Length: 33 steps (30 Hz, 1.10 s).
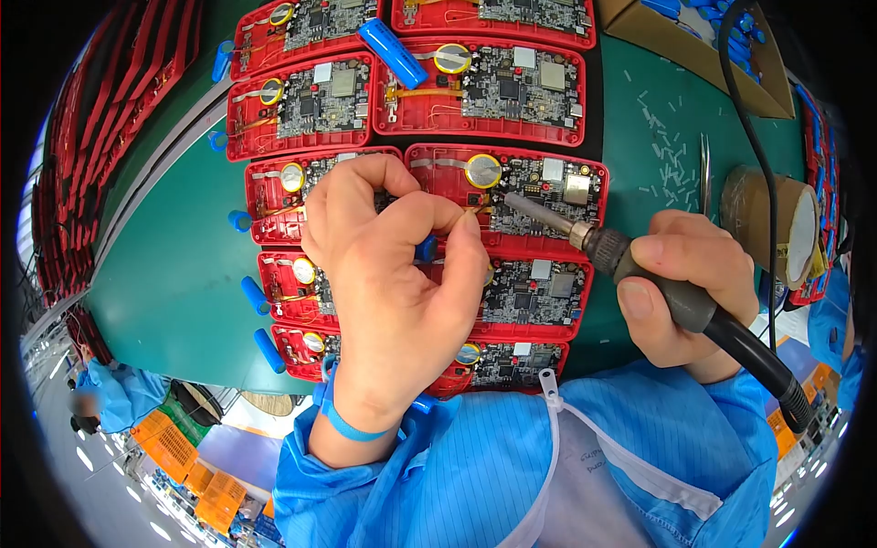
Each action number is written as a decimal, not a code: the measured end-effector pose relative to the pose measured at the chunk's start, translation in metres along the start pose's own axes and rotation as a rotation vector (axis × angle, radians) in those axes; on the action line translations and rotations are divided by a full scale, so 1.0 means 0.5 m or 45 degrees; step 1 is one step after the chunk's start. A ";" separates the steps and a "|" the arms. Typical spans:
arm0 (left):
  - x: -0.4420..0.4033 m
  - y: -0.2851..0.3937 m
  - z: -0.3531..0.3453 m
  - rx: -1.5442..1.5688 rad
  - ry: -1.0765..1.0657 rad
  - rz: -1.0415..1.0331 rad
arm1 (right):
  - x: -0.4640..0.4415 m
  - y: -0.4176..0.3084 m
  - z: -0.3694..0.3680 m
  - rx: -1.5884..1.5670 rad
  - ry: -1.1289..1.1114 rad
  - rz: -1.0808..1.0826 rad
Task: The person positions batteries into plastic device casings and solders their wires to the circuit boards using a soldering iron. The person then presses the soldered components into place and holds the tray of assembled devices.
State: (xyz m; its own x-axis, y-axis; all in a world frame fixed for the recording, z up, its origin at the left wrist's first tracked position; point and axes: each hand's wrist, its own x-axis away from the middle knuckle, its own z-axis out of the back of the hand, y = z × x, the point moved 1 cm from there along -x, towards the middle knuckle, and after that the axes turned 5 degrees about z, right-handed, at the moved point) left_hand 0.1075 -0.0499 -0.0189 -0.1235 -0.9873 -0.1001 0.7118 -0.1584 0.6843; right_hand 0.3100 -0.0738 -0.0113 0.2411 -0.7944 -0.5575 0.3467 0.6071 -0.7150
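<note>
My right hand [694, 283] is wrapped around the dark handle of a soldering iron [667, 290]. The iron's tip rests at or just above the circuit board [539, 196] in a red plastic housing [448, 181], near its left edge. My left hand [393, 256] is closed in a pinch over the same housing, fingertips close to the tip. Whatever thin piece it pinches is hidden. A coin cell [482, 171] sits above the fingertips. Part of a blue cylindrical battery [426, 248] shows under my left hand.
More red housings [484, 132] with boards lie in two columns on the green mat [174, 274]. A blue battery [393, 53] lies across one. At right are tweezers [704, 173], scattered white bits [667, 155], a tape roll [776, 224], a cardboard box [713, 50] of batteries and a black cable [763, 137].
</note>
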 end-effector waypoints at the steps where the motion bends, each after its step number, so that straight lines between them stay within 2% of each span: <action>1: 0.000 0.000 0.000 0.001 0.002 -0.002 | 0.000 0.000 -0.001 -0.001 0.000 -0.001; 10: 0.001 0.005 0.005 -0.056 -0.058 0.006 | 0.001 0.000 0.000 -0.010 0.011 0.013; 13: -0.001 0.005 0.003 -0.046 -0.040 0.013 | 0.003 -0.004 0.004 0.021 -0.114 0.014; 33: -0.002 0.011 0.002 -0.114 -0.058 0.017 | 0.005 -0.004 0.005 0.024 -0.101 0.009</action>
State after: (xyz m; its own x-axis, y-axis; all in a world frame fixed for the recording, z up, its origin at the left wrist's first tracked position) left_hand 0.1110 -0.0497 -0.0144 -0.1435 -0.9880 -0.0568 0.7722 -0.1477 0.6180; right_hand 0.3120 -0.0771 -0.0101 0.3144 -0.7896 -0.5269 0.3613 0.6128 -0.7028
